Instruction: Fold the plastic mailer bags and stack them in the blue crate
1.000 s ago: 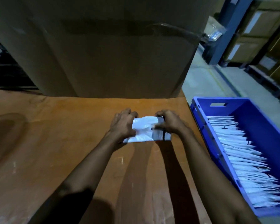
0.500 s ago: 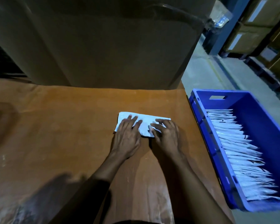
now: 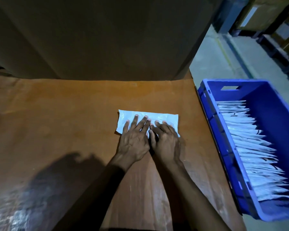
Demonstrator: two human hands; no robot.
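A big cardboard box [image 3: 98, 39], cut off at the top, backs the brown surface [image 3: 57, 114]. The blue crate [image 3: 210, 117], its right side cropped, holds folded bags [image 3: 250, 147]. The white mailer bag [image 3: 157, 115] lies flat, its near edge hidden under the left hand [image 3: 134, 139] and right hand [image 3: 165, 142], which press on it with open fingers.

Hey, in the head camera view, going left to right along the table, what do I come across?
Brown table → left hand → right hand → blue crate → folded bags lined up inside it. The white bag pressed under both hands is left out, since it spans them.
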